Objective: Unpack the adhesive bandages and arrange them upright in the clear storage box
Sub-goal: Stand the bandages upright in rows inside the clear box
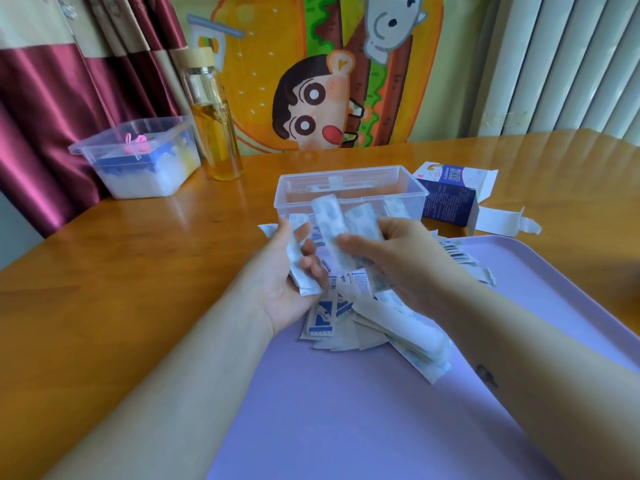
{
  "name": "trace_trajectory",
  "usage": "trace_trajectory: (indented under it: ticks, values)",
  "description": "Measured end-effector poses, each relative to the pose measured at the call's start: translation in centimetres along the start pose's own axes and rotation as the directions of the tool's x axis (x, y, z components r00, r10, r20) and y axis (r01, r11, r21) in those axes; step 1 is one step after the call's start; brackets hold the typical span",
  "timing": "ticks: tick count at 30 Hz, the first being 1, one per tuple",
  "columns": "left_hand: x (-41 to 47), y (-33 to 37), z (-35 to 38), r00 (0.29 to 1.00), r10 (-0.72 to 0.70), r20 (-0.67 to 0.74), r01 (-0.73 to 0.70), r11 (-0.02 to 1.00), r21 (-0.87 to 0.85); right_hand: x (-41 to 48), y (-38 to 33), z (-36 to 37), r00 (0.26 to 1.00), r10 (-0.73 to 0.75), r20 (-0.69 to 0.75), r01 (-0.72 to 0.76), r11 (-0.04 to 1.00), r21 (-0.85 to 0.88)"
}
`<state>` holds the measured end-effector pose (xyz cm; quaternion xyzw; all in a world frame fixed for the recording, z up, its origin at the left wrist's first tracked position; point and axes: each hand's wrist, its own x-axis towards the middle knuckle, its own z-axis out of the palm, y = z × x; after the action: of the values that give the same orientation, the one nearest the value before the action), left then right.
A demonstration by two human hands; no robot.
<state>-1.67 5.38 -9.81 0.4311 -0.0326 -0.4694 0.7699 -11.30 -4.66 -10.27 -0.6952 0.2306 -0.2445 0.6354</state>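
Counts, left to right: one clear lidded plastic tub [138, 161] with blue and white contents and one tall glass bottle with a pale wooden cap and yellow liquid [216, 129], both far left of the fingers; two bare hands; one clear rectangular plastic storage box [349, 174], lid off, just beyond the fingertips; one opened dark-blue and white cardboard carton [450, 202], lying beyond and right of the right fingers; one lilac flat plastic tray [346, 427]; all on one glossy brown wooden table [121, 271]. Left hand [284, 292] is palm up, its fingers [311, 268] curled round a small bunch of white paper-wrapped adhesive bandages [296, 261]; number unclear. Right hand [398, 261] pinches two or three more wrapped strips [327, 216] between thumb and fingers, standing roughly upright in front of the box's near wall; blurred, so count is uncertain. Loose pile of white-and-blue wrapped bandages [363, 327] lies on the tray right under both sets of fingers, too many to count. A few strips [394, 207] show through the box wall. Blue print on the wrappers and carton is too blurred to read.
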Motion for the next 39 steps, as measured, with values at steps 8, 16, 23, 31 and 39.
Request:
trace_trajectory:
  ticks: [8,16,23,31,39]
  values:
    - [0.0,-0.4,-0.1,0.999,-0.014,0.039,0.011,0.998,0.066,-0.3,0.1,0.8,0.992,0.077,0.103,-0.085,0.993,0.081]
    - [0.3,-0.5,0.0,0.999,0.009,0.046,-0.017,0.987,0.160,-0.1,-0.1,-0.1,0.978,0.190,0.090,-0.209,0.917,0.340]
    - [-0.4,-1.1,0.1,0.988,-0.002,0.154,-0.065,0.900,0.432,-0.4,0.0,0.3,0.970,0.195,0.143,-0.235,0.899,0.369]
    - [-0.2,-0.5,0.2,0.996,-0.012,0.092,-0.004,0.984,0.180,0.2,-0.1,0.2,0.991,0.128,-0.027,-0.107,0.912,0.397]
    - [-0.5,-0.1,0.0,0.989,-0.114,0.093,0.105,0.990,0.092,-1.4,-1.1,0.1,0.923,-0.298,0.245,0.380,0.811,-0.445]
